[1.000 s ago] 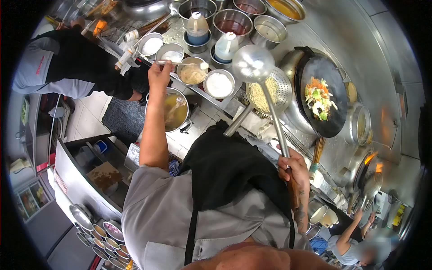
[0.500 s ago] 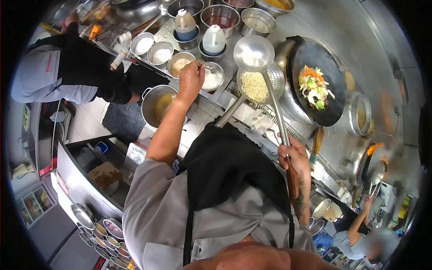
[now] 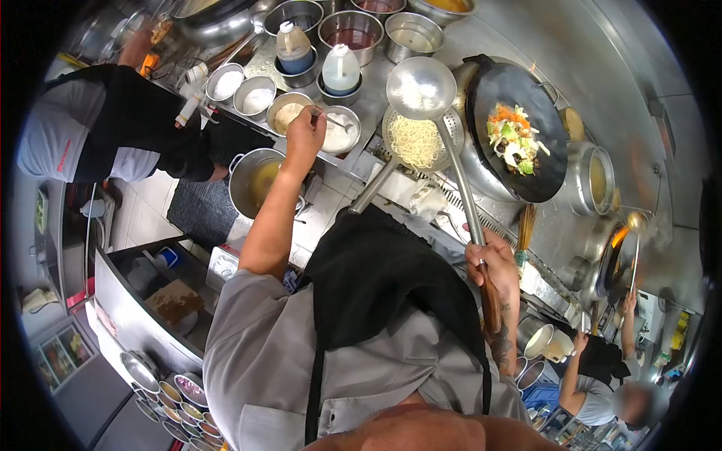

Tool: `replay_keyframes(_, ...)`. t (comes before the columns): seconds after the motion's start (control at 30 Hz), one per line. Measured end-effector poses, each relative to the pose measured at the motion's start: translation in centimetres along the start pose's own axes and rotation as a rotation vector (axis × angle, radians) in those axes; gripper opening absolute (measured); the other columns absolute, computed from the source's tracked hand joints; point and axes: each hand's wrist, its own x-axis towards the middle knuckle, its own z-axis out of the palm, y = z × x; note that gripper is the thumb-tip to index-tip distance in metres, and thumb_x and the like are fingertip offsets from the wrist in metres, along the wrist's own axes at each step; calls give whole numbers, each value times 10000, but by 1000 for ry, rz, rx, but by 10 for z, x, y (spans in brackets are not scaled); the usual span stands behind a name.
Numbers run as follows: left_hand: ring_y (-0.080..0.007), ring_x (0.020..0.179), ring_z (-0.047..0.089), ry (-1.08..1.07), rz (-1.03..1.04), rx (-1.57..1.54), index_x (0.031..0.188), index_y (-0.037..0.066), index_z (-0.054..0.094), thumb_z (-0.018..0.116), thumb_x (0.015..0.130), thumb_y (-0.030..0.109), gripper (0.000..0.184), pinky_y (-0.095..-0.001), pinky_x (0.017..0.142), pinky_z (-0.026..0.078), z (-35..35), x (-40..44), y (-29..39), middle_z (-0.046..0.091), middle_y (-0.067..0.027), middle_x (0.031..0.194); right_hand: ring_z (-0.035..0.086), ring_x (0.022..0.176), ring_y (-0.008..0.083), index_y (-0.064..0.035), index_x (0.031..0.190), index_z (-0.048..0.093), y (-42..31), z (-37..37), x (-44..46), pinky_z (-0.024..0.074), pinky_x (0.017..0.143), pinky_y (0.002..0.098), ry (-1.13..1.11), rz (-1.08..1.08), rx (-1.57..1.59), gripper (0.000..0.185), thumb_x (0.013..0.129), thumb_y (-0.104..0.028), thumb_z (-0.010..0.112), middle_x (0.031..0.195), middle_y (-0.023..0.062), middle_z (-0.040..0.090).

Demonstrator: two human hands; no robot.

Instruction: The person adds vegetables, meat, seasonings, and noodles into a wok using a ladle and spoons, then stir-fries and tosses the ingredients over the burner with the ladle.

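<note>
My left hand (image 3: pixel 307 141) is closed in a pinch over the seasoning bowls, its fingertips at the handle of a small spoon (image 3: pixel 344 125). The spoon's head lies over a bowl of white powder (image 3: pixel 338 139); a bowl of beige powder (image 3: pixel 286 114) is beside it. My right hand (image 3: pixel 492 263) grips the wooden handle of a long steel ladle (image 3: pixel 465 192). The ladle's bowl hangs over a perforated strainer (image 3: pixel 392 134) holding pale noodles (image 3: pixel 417 143). Right of these, a black wok (image 3: pixel 545 90) contains chopped cabbage, carrot shreds and dark pieces (image 3: pixel 515 143).
Two squeeze bottles (image 3: pixel 341 71) stand in metal pots behind the bowls. A pot of yellowish liquid (image 3: pixel 239 188) is beneath my left forearm. A bamboo brush (image 3: pixel 526 225) is near the wok. Co-workers stand at left (image 3: pixel 113 128) and lower right (image 3: pixel 602 376), the latter by a flaming wok.
The stove area has shifted slightly left in view. My left hand has moved a little down and left; the ladle stays in my right hand. The right co-worker's arms and ladle have moved.
</note>
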Motion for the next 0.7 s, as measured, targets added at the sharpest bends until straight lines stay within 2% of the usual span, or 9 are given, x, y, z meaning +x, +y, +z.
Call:
replay_keyframes(0.13, -210, 585, 596, 3, -74, -72, 840, -28, 595, 611, 818, 115, 146, -315, 558, 452, -5, 0, -9, 612, -145, 651, 382, 367, 83, 40, 1181, 473, -1, 0, -2, 320, 350, 192, -28, 7, 51, 380, 813, -53, 483, 617, 32, 441)
replay_keyframes(0.23, -190, 595, 602, 17, -208, -43, 844, -40, 605, 616, 808, 109, 154, -310, 564, 457, -5, -1, -53, 633, -137, 670, 403, 388, 89, 30, 1173, 491, 0, -3, 0, 326, 360, 197, -57, 16, 86, 377, 803, -42, 502, 619, 32, 446)
replay_keyframes(0.37, -120, 620, 601, 129, -528, -276, 849, -18, 623, 610, 827, 123, 144, -262, 569, 469, -22, 2, -48, 657, -78, 716, 406, 393, 90, 15, 1168, 500, 8, -9, 8, 326, 359, 199, -71, 45, 35, 369, 804, -47, 508, 619, 32, 451)
replay_keyframes(0.4, -95, 632, 593, 145, -478, -346, 852, -10, 620, 613, 834, 135, 146, -245, 569, 469, -29, 6, -39, 654, -52, 725, 406, 394, 90, 11, 1164, 503, 9, -9, 10, 326, 358, 200, -72, 55, 12, 365, 804, -49, 511, 618, 32, 453)
replay_keyframes(0.5, -100, 611, 589, 175, -242, -280, 855, -24, 608, 624, 830, 146, 173, -254, 561, 464, -43, 19, 17, 646, -56, 704, 409, 397, 85, 2, 1145, 513, 11, -8, 17, 324, 355, 202, -114, 116, -65, 347, 801, -47, 521, 615, 32, 456)
replay_keyframes(0.53, -178, 593, 618, 175, -68, 21, 870, -37, 598, 615, 827, 146, 189, -297, 557, 469, -48, 22, 33, 640, -112, 693, 412, 395, 84, 6, 1126, 518, 10, -7, 19, 323, 351, 203, -117, 142, -40, 331, 798, -39, 525, 613, 30, 456)
replay_keyframes(0.63, -297, 629, 627, 124, -68, 243, 836, -38, 586, 599, 824, 149, 188, -358, 560, 470, -48, 20, 42, 621, -182, 703, 414, 388, 85, 15, 1120, 516, 5, -7, 22, 325, 350, 205, -154, 154, -13, 324, 799, -35, 521, 614, 29, 458)
replay_keyframes(0.67, -373, 657, 605, 93, -104, 280, 785, -30, 570, 588, 823, 150, 185, -409, 567, 465, -44, 16, 33, 603, -221, 700, 416, 378, 90, 25, 1128, 510, 3, -6, 24, 321, 348, 204, -165, 126, -16, 335, 797, -31, 518, 615, 29, 462)
replay_keyframes(0.7, -386, 641, 598, 139, 27, 413, 738, -28, 555, 596, 819, 164, 212, -428, 567, 461, -34, 12, 6, 594, -223, 671, 416, 376, 91, 27, 1133, 508, -2, -5, 24, 320, 347, 205, -157, 109, -4, 342, 797, -29, 517, 613, 30, 463)
